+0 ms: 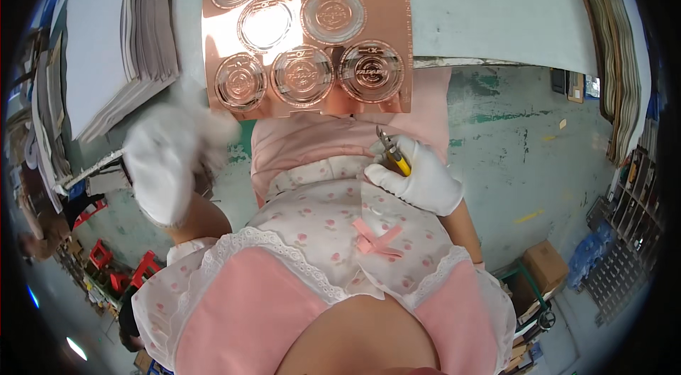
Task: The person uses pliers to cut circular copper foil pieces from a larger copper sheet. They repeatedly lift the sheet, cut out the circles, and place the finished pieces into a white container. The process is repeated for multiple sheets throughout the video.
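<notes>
My right hand [425,176], in a white glove, is closed around small yellow-handled pliers [396,153] with metal jaws pointing up and to the left. It rests in front of my apron, just below the near edge of a shiny copper-coloured sheet [319,107]. Round embossed medallions cover that sheet, and its near edge juts past the table. Beside the sheet's near left corner is my left hand [162,162], also gloved in white. Motion smears its fingers, so I cannot make out whether it touches the sheet.
A pale tabletop [496,6] carries the sheet. Thick stacks of large paper or board stand at the left [106,42] and the far right [610,42]. Red stools [145,265] are at lower left, a cardboard box [546,265] and a dark rack [617,261] at lower right.
</notes>
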`<state>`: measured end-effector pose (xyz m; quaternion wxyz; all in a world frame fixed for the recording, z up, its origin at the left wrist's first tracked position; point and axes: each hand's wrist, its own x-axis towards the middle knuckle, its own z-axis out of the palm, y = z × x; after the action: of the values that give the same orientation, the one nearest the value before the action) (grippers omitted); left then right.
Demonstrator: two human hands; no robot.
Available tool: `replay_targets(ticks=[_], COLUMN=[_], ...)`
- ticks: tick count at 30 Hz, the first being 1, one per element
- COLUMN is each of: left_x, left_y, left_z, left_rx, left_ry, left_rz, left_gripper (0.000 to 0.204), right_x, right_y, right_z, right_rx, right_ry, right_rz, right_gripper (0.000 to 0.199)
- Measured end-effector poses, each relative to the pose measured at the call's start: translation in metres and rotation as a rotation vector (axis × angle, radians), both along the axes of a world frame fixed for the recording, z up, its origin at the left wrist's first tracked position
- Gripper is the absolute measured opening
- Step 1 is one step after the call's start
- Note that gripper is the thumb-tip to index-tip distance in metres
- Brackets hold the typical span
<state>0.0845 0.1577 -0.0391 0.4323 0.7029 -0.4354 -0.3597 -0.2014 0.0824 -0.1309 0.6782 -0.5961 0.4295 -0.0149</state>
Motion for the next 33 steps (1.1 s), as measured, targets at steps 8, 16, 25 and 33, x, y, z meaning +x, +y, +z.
replay_targets(ticks=[8,16,25,33], left_x=[-0.064,-0.085,-0.091,-0.089], left_y=[-0.036,-0.037,-0.048,-0.044], left_z=[-0.078,-0.103,-0.086,-0.094], left_rx=[0.521,-0.036,-0.012,0.000], left_ry=[0.381,0.342,0.482,0.380], left_rz=[-0.588,-0.322,-0.227,-0.277], left_gripper=[0.039,0.041,0.038,0.036], right_x=[0.016,0.020,0.019,0.012], right_y=[-0.014,-0.005,-0.007,-0.011], right_z=[0.012,0.001,-0.003,0.008], right_rx=[-0.087,-0.112,-0.177,-0.173], right_ry=[0.079,0.084,0.007,0.072], right_rz=[-0.042,-0.162,-0.144,-0.108], right_gripper=[0.033,0.032,0.032,0.036])
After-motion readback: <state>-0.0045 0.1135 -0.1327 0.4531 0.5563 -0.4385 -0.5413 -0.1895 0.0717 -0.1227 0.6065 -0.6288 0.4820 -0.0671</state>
